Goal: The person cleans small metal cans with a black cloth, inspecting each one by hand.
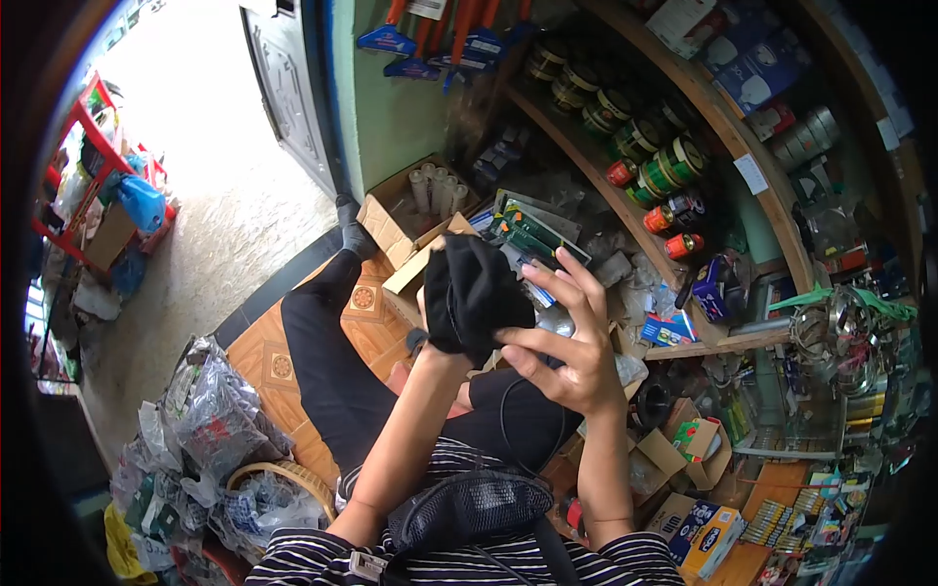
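Observation:
A piece of soft black cloth [469, 293], bunched and possibly a sock, covers my left hand [445, 359] down to the wrist. Its fingers are hidden under the fabric, so I cannot see how they are bent. My right hand [576, 356] is at the cloth's right side with fingers spread. Its index fingertip touches or nearly touches the cloth, and the thumb stays a little apart from that finger. Both hands are raised over my lap, where my legs in black trousers [337, 337] are bent. A dark sock [352, 230] covers the farther foot.
An open cardboard box [386, 230] with white cylinders stands ahead. Wooden shelves [625, 220] with cans and packages run along the right. Plastic bags [210, 400] and a wicker basket [283, 474] lie at left. Beyond the doorway is a red rack [83, 181]. A black mesh bag [469, 508] hangs at my chest.

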Demonstrator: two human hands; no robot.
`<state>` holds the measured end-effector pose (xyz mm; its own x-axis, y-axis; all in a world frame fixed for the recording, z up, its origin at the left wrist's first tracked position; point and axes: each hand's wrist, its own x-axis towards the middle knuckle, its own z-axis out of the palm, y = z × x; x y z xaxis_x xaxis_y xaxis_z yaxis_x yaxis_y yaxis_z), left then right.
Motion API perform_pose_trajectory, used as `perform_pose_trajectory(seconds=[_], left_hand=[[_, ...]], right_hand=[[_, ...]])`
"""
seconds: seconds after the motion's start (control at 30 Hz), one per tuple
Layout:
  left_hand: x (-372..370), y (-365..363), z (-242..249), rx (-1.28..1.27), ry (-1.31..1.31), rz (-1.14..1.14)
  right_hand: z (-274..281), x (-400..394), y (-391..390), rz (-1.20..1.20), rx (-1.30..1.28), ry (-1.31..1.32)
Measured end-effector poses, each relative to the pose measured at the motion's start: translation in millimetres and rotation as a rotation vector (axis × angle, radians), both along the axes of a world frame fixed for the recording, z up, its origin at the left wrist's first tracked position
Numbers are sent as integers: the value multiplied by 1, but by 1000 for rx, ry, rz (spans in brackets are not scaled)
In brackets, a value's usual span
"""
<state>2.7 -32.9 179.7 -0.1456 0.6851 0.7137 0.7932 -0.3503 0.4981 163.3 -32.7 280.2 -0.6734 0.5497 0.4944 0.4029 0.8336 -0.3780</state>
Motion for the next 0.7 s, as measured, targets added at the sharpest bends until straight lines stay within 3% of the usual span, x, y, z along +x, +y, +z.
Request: perform_pose_trajectory(seconds=[0.07,0.17,0.27,0.3,0.37,0.47,0.53,0.57,0.67,0.7], left_hand=[[-3,-12,44,-207,14,-144],[10,-4,27,-75,-131,-169],[31,-1,23,-219,-1282,-599],[35,-6,30,-242,-1680,-648],[26,2,-3,-235,-1078,-471],[11,6,-15,-185,-464,-210],[-14,-5,60,-408,81,-200],[-11,-1,38,-374,138,-163],[21,8,-11,-227,-1482,-608],[20,10,-15,-179,-1246,-542]], right_hand=[[12,5,5,-44,53,-2],[21,4,9,-199,228,-3],[14,-4,12,-211,244,69],[16,-9,7,-180,190,95],[5,-17,-1,-102,123,73],[-8,-12,1,-67,88,41],[-12,5,16,-161,176,14],[-10,10,21,-200,176,-5],[-8,7,22,-223,205,-25],[-6,2,19,-192,160,5]])
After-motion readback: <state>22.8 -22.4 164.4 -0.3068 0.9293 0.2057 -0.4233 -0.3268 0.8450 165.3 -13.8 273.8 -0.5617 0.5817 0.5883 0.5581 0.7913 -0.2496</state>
